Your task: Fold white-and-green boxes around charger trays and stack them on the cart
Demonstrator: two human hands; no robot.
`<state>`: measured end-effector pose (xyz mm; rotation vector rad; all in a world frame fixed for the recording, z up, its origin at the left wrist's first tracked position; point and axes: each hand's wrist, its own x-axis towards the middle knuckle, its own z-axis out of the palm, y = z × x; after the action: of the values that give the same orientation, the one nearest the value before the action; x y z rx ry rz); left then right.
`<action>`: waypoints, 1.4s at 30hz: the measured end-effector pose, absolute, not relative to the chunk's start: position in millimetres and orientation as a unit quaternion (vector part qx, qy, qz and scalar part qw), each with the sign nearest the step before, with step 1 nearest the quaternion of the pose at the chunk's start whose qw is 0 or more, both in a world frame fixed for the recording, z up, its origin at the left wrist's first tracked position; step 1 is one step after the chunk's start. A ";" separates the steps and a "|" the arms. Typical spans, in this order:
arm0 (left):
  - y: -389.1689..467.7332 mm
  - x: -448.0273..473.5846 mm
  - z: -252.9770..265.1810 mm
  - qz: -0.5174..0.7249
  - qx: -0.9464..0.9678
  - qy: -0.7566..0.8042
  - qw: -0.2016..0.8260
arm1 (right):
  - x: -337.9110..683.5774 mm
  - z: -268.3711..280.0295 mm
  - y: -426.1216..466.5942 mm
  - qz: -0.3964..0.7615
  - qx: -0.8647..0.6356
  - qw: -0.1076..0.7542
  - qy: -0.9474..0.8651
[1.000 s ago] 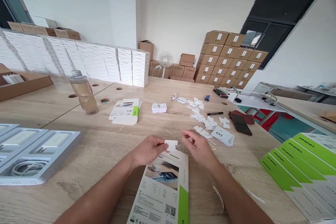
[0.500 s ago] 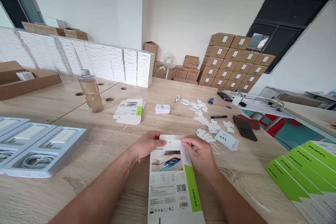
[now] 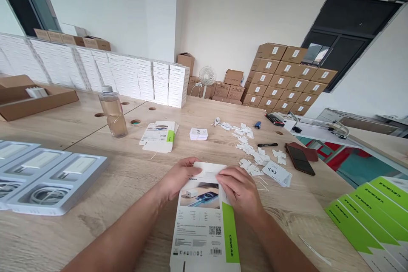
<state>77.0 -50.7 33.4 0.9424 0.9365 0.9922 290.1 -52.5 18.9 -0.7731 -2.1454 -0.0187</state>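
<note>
A white and green cardboard packaging box (image 3: 200,221) lies in front of me, its printed face up with a charger picture and barcode. My left hand (image 3: 183,176) grips its far left corner, thumb on top near the end flap (image 3: 207,170). At the far right corner, my right hand (image 3: 237,187) is closed on the flap, fingers pinched over its edge. The undersides of the fingers are hidden. Beyond the hands rest a stack of similar flat boxes (image 3: 157,136) and a small pile of white cards (image 3: 198,133).
Trays with chargers and cables (image 3: 63,182) stand at left, a bottle (image 3: 113,112) behind them. White paper scraps (image 3: 251,148), a marker (image 3: 267,145) and a phone (image 3: 300,159) lie right of centre. Green box sleeves (image 3: 372,212) are fanned at right.
My right hand has slid slightly left along the flap, its fingers now more closed over it. The box's near end has swung a little left.
</note>
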 end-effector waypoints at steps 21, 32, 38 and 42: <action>-60.7 81.6 41.4 0.435 0.610 0.402 0.526 | 301.7 29.8 -51.6 0.544 -0.383 0.406 -0.626; -62.6 86.1 36.6 0.442 0.633 0.408 0.486 | 298.6 26.7 -51.3 0.528 -0.402 0.432 -0.611; -60.7 88.2 31.7 0.452 0.631 0.411 0.478 | 298.4 23.7 -50.5 0.514 -0.419 0.432 -0.611; -61.7 89.5 33.1 0.462 0.620 0.395 0.497 | 297.9 23.9 -52.2 0.505 -0.429 0.436 -0.609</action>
<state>89.5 -61.7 33.1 1.5014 0.9559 1.1190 297.9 -52.2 23.9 -1.0680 -1.5156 1.2553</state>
